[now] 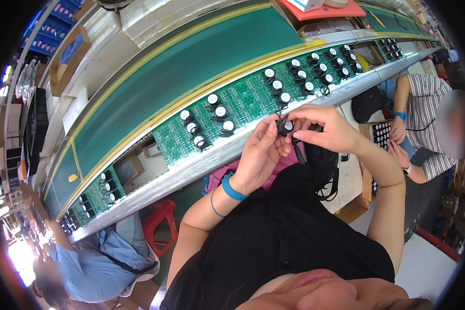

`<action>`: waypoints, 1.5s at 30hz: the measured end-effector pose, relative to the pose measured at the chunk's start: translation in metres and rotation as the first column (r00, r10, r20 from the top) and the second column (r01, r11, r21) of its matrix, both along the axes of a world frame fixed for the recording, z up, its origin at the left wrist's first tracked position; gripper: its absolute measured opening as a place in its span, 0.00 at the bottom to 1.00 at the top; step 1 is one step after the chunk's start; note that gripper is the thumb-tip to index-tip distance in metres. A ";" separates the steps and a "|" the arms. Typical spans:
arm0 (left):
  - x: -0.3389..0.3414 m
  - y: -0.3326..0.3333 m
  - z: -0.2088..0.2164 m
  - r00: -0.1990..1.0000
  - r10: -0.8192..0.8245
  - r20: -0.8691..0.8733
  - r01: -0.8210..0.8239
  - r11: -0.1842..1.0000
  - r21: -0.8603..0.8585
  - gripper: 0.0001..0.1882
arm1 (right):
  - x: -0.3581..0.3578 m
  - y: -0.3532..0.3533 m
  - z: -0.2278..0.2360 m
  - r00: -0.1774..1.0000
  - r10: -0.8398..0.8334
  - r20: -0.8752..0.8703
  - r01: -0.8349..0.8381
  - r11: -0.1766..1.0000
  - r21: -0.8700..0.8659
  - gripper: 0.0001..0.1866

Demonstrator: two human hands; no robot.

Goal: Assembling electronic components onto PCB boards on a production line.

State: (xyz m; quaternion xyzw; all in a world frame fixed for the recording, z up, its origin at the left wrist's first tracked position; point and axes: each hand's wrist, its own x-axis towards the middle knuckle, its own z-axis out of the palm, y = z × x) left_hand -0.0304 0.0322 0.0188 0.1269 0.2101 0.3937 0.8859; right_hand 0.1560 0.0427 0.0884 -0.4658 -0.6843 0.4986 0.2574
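Observation:
In front of my chest, both hands are on a small round part with a white top and black wire [288, 125]. My left hand [257, 159], with a blue wristband, pinches it from the left. On the other side, the fingers of my right hand [331, 127] are closed around its black wire. A dark plug-like end [299, 154] hangs below the fingers. Just beyond my hands lies a row of green circuit boards [245, 106], on which similar white-topped parts with coiled black wires [220, 112] stand in groups.
A metal rail [217, 147] edges the line on my side, with a green conveyor belt [191, 77] beyond. A red stool [159, 227] stands below left. One person [106, 268] sits at left; another [423, 98] at right handles a tray of round parts [381, 135].

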 end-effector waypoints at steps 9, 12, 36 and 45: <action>-0.037 -0.022 0.000 1.000 -0.007 0.011 0.007 1.000 0.009 0.25 | -0.036 0.015 -0.010 0.975 0.112 0.192 -0.161 0.952 0.260 0.19; -0.068 -0.048 0.007 0.977 -0.013 -0.211 0.037 0.993 0.111 0.22 | -0.044 0.027 -0.026 0.918 -0.119 0.377 -0.144 0.788 0.599 0.20; -0.175 -0.042 -0.034 -0.293 0.905 -0.308 0.626 0.425 0.654 0.10 | -0.065 0.041 -0.042 0.753 -0.105 0.649 -0.309 0.815 0.491 0.14; -0.174 -0.038 -0.037 -0.272 0.924 -0.267 0.623 0.381 0.684 0.10 | -0.060 0.065 -0.040 0.703 0.062 0.708 -0.504 0.745 0.436 0.14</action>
